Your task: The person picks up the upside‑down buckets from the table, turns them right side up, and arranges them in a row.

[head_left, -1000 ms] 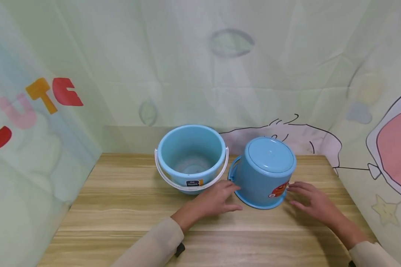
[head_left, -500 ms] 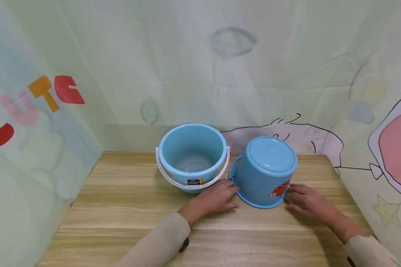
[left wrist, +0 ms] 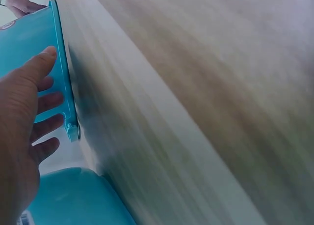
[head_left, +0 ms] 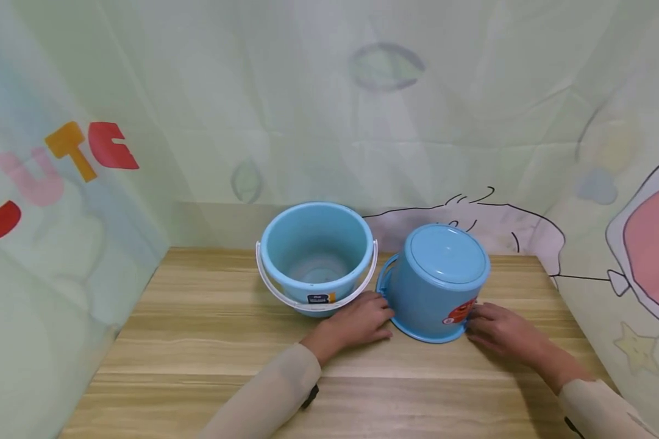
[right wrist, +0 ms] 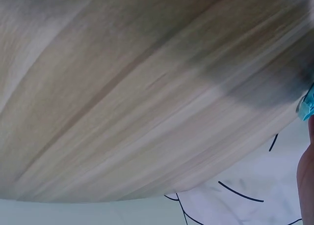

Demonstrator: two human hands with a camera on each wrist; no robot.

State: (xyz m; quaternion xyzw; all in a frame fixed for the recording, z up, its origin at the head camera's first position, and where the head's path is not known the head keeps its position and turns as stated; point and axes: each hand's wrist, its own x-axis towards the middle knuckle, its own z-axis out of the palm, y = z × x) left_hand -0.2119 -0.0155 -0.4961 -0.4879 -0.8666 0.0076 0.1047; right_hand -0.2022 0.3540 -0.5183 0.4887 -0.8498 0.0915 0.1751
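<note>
A smooth, glossy blue plastic bucket (head_left: 428, 292) is set upside down on the wood-grained bench (head_left: 208, 341); its tapered wall is marked with a red sticker (head_left: 459, 311). An upright bucket (head_left: 317, 262), pale blue and round-rimmed, is placed beside it, fitted with a white handle (head_left: 317, 307). The left hand (head_left: 356, 320) is positioned at the near left rim of the blue plastic bucket; its fingers (left wrist: 49, 102) are parted and slightly bent, with nothing held. Contact cannot be confirmed. The right hand (head_left: 502, 332) is placed at the opposite rim; its fingertips are partly hidden, so whether the rim is gripped cannot be told. In the right wrist view, that hand is mostly cut off.
</note>
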